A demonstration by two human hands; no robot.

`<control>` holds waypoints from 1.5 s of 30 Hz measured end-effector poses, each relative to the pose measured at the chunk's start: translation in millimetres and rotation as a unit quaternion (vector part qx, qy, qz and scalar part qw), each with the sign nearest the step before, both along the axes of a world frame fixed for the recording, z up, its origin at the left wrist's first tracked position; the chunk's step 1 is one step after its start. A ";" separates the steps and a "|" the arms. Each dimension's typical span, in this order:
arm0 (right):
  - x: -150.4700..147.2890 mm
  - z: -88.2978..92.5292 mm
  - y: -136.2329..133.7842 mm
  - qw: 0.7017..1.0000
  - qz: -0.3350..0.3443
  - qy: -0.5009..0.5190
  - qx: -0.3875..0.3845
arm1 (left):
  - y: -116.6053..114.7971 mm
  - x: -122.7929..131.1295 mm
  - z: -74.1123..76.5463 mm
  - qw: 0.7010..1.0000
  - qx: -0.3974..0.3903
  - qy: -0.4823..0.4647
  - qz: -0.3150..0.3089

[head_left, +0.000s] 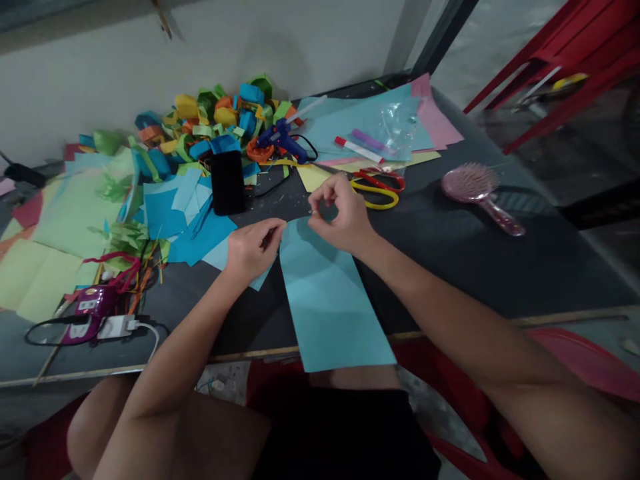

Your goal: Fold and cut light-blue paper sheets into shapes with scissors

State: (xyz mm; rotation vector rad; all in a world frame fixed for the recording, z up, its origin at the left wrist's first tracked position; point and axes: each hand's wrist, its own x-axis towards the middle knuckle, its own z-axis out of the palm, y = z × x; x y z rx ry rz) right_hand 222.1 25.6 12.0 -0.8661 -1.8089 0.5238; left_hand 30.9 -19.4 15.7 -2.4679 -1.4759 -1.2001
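A long light-blue paper sheet (333, 303) lies on the dark table (500, 253) and hangs over its near edge toward my lap. My left hand (253, 250) pinches the sheet's far left corner with curled fingers. My right hand (340, 213) is closed in a pinch at the sheet's far right corner, thumb and forefinger together. Just beyond my right hand lie red and yellow scissors (377, 187).
A heap of folded coloured paper pieces (210, 127) fills the back left, with a blue glue gun (283, 139), a black phone (227, 181), markers (357, 149), loose sheets (75, 220), a pink hairbrush (480, 193) at right, and a plugged-in device with cables (97, 317) at front left.
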 end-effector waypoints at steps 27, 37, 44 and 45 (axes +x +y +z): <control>-7.6 -11.8 -10.1 0.994 0.109 -0.021 -0.010 | 4.4 1.0 -13.5 0.995 -0.059 -0.028 -0.076; -20.4 -17.5 -10.5 0.997 0.077 -0.002 0.005 | 10.0 1.0 -17.3 0.997 -0.066 -0.028 -0.034; -19.6 -26.7 -5.0 0.997 0.059 0.008 -0.048 | 18.8 -14.0 -14.5 0.985 -0.147 -0.087 -0.030; -18.9 -26.4 -4.0 0.997 0.062 0.004 -0.047 | 20.0 -14.6 -15.9 0.984 -0.155 -0.080 -0.029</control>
